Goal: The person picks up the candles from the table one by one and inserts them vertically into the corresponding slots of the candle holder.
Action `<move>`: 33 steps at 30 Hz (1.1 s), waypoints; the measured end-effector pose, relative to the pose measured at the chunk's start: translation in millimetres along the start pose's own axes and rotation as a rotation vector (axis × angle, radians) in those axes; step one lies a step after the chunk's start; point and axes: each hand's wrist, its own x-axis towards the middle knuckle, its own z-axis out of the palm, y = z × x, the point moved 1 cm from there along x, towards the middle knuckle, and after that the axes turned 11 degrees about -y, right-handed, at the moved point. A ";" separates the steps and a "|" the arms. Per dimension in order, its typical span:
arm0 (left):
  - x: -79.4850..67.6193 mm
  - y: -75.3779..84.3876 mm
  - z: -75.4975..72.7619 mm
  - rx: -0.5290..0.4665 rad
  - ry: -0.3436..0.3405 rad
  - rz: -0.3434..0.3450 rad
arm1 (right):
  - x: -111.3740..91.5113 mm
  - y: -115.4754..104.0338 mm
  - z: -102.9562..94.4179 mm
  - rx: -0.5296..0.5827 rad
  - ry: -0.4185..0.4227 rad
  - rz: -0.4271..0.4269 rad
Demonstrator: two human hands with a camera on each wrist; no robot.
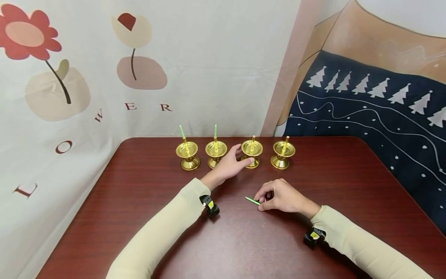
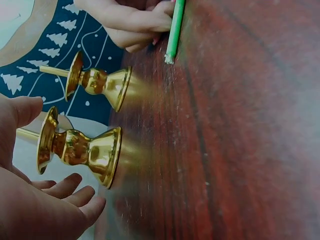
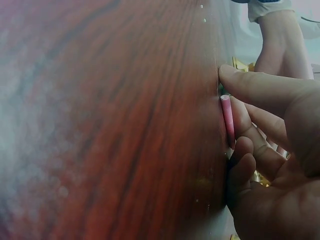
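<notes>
Gold-coloured candle holders [image 1: 282, 161]: four, row across centre of head view.
Green candles [image 1: 215, 131]: three; two upright near centre, one lower, right of centre.
Pink candle [image 3: 227, 120]: one, right half of right-wrist view.
Hands: two; left hand [image 1: 229, 164], right hand [image 1: 283, 195].
Pale sleeves [image 1: 170, 221]: two.
Black wrist devices [image 1: 211, 207]: two.
Table [image 1: 122, 193]: one.
Printed flowers [image 1: 25, 34]: two, upper left.
Printed letters [image 1: 131, 106]: five, left side.
White printed trees [image 1: 361, 85]: eight, upper right.
</notes>
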 end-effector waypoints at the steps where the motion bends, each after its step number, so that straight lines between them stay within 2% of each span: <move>1: 2.2 -0.1 0.2 -0.008 -0.002 0.006 | -0.2 0.0 0.0 0.002 0.001 0.006; 8: 10.8 -1.5 2.1 -0.040 -0.004 0.048 | 0.7 -1.3 0.0 0.009 0.014 0.033; 13: 16.0 -1.9 2.1 -0.002 0.013 0.031 | 2.4 -2.3 0.2 0.004 0.015 0.042; 18: 19.9 -2.0 2.7 0.026 0.021 0.017 | 3.7 -3.5 -0.2 -0.033 0.019 0.011; 26: 18.8 -0.5 2.4 0.032 -0.019 0.031 | 6.4 -2.6 -3.7 -0.041 0.020 -0.013; 33: 17.0 -2.2 -0.2 0.024 -0.055 0.044 | 8.0 -8.7 -19.0 0.007 0.061 -0.005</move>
